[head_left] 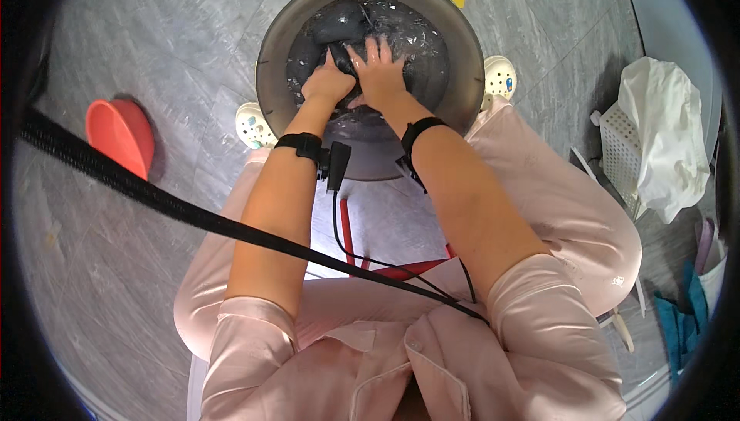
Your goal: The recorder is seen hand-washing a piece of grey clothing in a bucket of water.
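A large grey basin [271,74] on the floor between my feet holds water with dark cloth [339,24] in it, bulging above the surface at the far left. My left hand [328,83] is closed on a fold of the wet cloth, its fingers curled. Just beside it, my right hand [378,74] lies with its fingers spread over the water and cloth, gripping nothing that I can see. The cloth's kind is hard to tell under the water.
At left sits a red plastic bowl [123,136]. A perforated white basket [619,143] with a white bag [667,136] stands at right, near teal cloth [682,321]. A black cable [193,220] crosses my left arm. White clogs [501,78] flank the basin.
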The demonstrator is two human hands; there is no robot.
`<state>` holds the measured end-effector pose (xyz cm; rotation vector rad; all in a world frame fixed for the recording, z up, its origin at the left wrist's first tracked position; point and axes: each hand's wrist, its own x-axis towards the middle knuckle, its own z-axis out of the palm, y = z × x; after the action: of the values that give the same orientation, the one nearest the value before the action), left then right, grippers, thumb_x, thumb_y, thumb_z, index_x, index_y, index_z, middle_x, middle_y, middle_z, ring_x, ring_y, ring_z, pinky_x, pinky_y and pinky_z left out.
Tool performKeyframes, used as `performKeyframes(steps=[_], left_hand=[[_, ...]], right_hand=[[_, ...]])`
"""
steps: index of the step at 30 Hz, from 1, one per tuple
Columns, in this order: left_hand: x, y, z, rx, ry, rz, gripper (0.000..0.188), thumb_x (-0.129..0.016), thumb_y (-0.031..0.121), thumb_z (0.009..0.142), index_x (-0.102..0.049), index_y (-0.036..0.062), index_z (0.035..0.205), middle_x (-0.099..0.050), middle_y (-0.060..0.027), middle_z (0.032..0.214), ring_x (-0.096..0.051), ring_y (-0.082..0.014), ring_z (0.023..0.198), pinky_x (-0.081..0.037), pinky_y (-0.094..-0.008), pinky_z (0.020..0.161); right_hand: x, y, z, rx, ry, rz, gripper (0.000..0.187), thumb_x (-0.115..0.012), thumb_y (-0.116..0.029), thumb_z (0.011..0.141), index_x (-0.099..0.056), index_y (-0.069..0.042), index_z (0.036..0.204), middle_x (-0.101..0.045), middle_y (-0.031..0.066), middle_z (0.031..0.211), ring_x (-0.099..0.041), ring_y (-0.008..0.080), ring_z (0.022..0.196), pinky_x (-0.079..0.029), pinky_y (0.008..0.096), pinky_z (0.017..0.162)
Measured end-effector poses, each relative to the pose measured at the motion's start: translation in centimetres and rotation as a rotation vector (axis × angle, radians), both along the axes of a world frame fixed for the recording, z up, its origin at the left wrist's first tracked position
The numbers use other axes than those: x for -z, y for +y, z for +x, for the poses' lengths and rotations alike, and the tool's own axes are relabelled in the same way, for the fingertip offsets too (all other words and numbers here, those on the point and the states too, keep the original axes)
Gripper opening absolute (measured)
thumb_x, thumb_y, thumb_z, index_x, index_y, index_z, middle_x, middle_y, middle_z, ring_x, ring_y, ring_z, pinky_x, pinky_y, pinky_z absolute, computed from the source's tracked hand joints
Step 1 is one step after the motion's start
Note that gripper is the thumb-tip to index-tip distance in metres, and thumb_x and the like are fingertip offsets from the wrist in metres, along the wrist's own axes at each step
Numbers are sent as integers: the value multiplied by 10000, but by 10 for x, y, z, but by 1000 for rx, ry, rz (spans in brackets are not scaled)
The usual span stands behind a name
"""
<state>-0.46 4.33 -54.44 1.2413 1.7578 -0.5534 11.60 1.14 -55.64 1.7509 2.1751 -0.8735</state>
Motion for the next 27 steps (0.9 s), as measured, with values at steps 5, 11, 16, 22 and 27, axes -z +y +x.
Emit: performKeyframes(steps=[5, 11, 16, 22, 27], left_hand=[[9, -10, -18, -190, -92, 124, 908, -588, 258, 677, -168, 126, 1471, -571, -257, 1184, -569, -327, 1121, -439, -393, 951], [-65, -12, 0, -1102, -965, 13, 333, -531, -69, 659, -457, 81, 947, -449, 2, 674, -378, -70, 502, -292, -223, 400], [-130, -10, -9, -1133, -1046, 82, 600, -507, -88, 686, -310, 69, 1229, -491, -41, 712, -437, -97, 527, -330, -226, 425], [-163, -34, -15, -1065, -1068, 178, 407, -507, -64, 680, -466, 63, 1064, -505, -52, 708, -453, -96, 528, -324, -217, 416], [-142, -65, -18, -1064, -1000, 31, 262, -540, 27, 731, -444, 116, 958, -484, -18, 718, -453, -88, 520, -295, -209, 372]], right_hand=[[-13, 14, 19, 20, 191, -89, 925, -859, -434, 502, -448, -219, 1303, -385, 112, 1338, -333, 351, 1282, -279, 617, 1012], [-58, 8, 32, 382, 338, -111, 648, -812, -113, 603, -507, -159, 1173, -488, 115, 1188, -450, 356, 1172, -362, 504, 977], [-106, 11, 21, 560, 628, 102, 541, -631, 54, 624, -506, -150, 1109, -485, 137, 1152, -461, 394, 1115, -420, 447, 914], [-140, -1, 22, 437, 716, 209, 498, -715, 10, 575, -495, -143, 995, -463, 114, 1074, -461, 369, 1064, -415, 425, 874], [-119, -22, 31, 294, 583, 150, 385, -704, 18, 582, -497, -124, 874, -473, 96, 1033, -462, 367, 1058, -433, 438, 854]])
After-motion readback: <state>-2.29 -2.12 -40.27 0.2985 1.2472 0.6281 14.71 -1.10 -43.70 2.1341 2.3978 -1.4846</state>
